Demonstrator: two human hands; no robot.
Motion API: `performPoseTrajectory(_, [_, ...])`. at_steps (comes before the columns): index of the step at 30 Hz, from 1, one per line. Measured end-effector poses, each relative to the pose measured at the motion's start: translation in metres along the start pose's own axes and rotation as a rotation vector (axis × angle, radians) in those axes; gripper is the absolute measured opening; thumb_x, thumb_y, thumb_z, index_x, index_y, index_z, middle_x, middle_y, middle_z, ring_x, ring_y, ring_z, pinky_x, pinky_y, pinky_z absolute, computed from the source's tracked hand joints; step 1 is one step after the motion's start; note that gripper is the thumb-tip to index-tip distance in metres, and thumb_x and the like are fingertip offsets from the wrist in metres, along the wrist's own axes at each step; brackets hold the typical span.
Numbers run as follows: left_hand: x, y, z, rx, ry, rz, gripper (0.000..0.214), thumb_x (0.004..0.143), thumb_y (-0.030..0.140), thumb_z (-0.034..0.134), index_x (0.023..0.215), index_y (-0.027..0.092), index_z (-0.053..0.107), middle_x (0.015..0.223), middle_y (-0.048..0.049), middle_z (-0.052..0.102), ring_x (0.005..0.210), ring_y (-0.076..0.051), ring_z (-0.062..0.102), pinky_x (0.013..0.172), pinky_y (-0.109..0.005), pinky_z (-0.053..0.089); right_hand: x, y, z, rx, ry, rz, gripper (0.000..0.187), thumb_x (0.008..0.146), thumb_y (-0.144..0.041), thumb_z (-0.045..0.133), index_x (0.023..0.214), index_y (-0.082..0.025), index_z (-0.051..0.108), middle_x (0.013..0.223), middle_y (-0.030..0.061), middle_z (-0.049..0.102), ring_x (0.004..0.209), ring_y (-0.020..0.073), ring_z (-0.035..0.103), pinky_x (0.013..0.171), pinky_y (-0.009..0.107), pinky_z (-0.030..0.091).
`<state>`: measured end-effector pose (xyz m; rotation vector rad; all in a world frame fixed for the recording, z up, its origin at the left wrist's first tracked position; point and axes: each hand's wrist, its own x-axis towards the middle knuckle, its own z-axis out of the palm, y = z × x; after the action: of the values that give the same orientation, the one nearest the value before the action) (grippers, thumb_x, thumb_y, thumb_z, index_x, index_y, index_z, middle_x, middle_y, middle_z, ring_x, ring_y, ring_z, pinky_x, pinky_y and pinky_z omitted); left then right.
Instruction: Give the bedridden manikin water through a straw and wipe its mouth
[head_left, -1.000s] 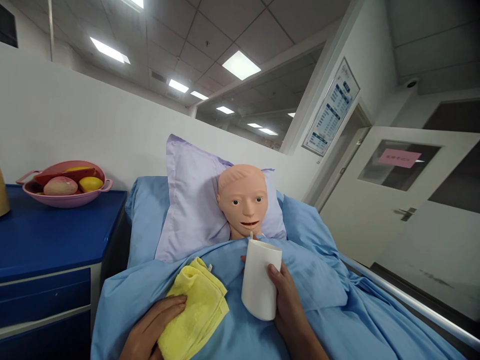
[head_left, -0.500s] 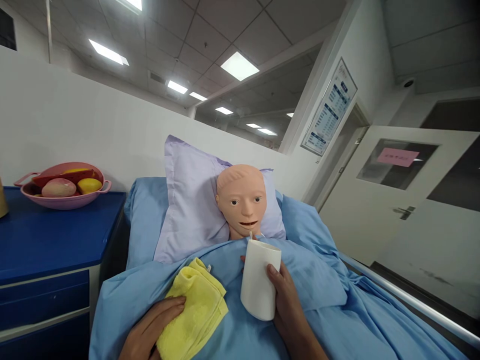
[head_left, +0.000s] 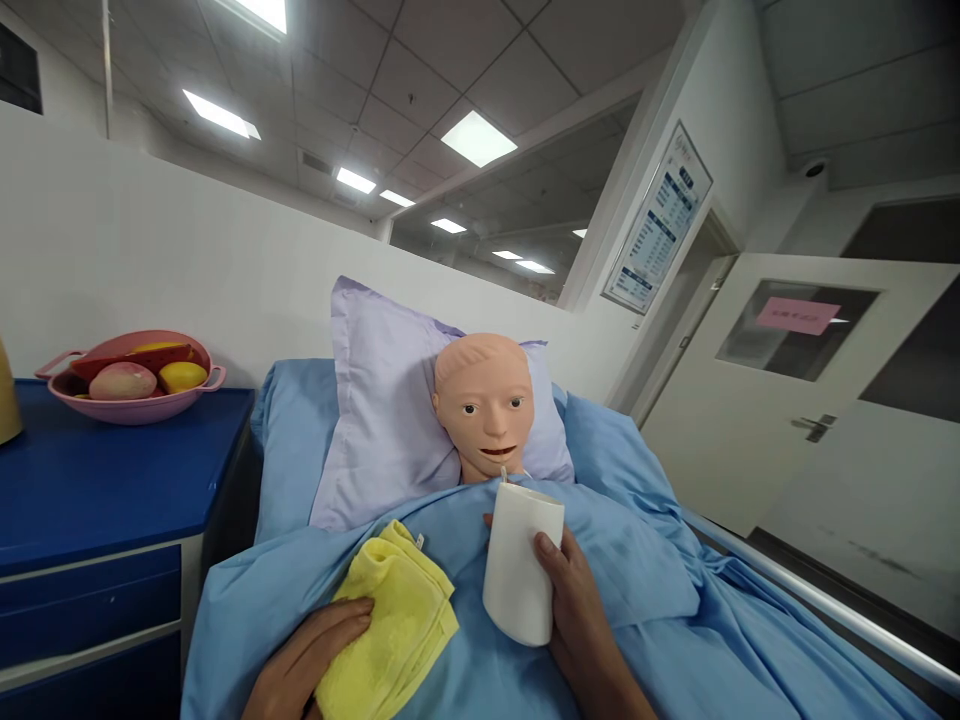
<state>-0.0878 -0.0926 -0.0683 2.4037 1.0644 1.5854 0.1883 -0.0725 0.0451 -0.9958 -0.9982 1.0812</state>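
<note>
My right hand point(head_left: 574, 600) is wrapped round a white cup point(head_left: 523, 570), held tilted above the blue quilt. A short pale straw tip point(head_left: 503, 474) sticks up at the cup's far rim, just below the mouth of a manikin head point(head_left: 486, 405); whether they touch I cannot tell. The manikin lies on a lilac pillow point(head_left: 382, 420), covered to the neck by the quilt point(head_left: 465, 670). In my left hand point(head_left: 319, 655) is a folded yellow towel point(head_left: 394, 620), fingers on top and the thumb mostly hidden beneath it.
On the left stands a blue bedside cabinet point(head_left: 112, 490) with a pink basket point(head_left: 127, 408) of fruit. A tan container point(head_left: 7, 400) is cut off at the left edge. A metal bed rail point(head_left: 825, 605) runs along the right, with a door point(head_left: 772, 400) beyond.
The whole view has shifted very slightly. Both hands keep their hold on the cup and the towel, and the manikin lies as before.
</note>
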Motion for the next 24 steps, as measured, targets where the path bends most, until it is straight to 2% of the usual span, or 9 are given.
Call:
performPoseTrajectory(5, [0.0023, 0.0034, -0.0020, -0.006, 0.010, 0.000, 0.050, 0.083, 0.013, 0.052, 0.128, 0.033, 0.056, 0.123, 0.0052, 0.066, 0.108, -0.013, 0.065, 0.093, -0.016, 0.050, -0.0007, 0.0019, -0.0025, 0.003, 0.005, -0.008, 0.062, 0.074, -0.051, 0.071, 0.124, -0.020, 0.053, 0.105, 0.0134, 0.073, 0.078, 0.0280, 0.068, 0.060, 0.037, 0.055])
performPoseTrajectory(9, [0.0003, -0.0002, -0.0003, -0.001, -0.006, -0.007, 0.049, 0.083, 0.015, 0.053, 0.128, 0.034, 0.056, 0.123, 0.0050, 0.066, 0.108, -0.014, 0.065, 0.093, -0.016, 0.050, -0.0014, 0.0014, -0.0028, 0.004, -0.007, -0.012, 0.058, 0.077, -0.049, 0.070, 0.125, -0.022, 0.053, 0.110, 0.0111, 0.071, 0.087, 0.0280, 0.068, 0.065, 0.036, 0.056])
performPoseTrajectory(12, [-0.0017, -0.0035, 0.0015, -0.005, -0.012, -0.011, 0.046, 0.085, 0.018, 0.053, 0.128, 0.034, 0.057, 0.123, 0.0042, 0.066, 0.107, -0.015, 0.066, 0.092, -0.017, 0.051, -0.0017, -0.0004, -0.0005, 0.005, -0.002, -0.016, 0.060, 0.074, -0.050, 0.071, 0.124, -0.021, 0.054, 0.112, 0.0119, 0.071, 0.092, 0.0297, 0.067, 0.067, 0.037, 0.056])
performPoseTrajectory(17, [-0.0017, -0.0048, 0.0021, -0.004, -0.008, -0.006, 0.045, 0.086, 0.020, 0.052, 0.129, 0.033, 0.056, 0.124, 0.0040, 0.066, 0.108, -0.014, 0.065, 0.092, -0.017, 0.050, -0.0004, -0.0002, 0.0014, 0.004, 0.037, -0.032, 0.060, 0.070, -0.050, 0.075, 0.119, -0.021, 0.058, 0.108, 0.0117, 0.072, 0.087, 0.0297, 0.069, 0.067, 0.038, 0.057])
performPoseTrajectory(24, [-0.0032, -0.0057, 0.0018, -0.018, -0.017, 0.007, 0.047, 0.085, 0.017, 0.053, 0.129, 0.034, 0.056, 0.124, 0.0041, 0.066, 0.110, -0.015, 0.064, 0.094, -0.018, 0.050, 0.0000, 0.0022, -0.0019, -0.005, 0.004, -0.024, 0.061, 0.073, -0.050, 0.073, 0.124, -0.022, 0.055, 0.108, 0.0115, 0.072, 0.089, 0.0295, 0.068, 0.069, 0.039, 0.057])
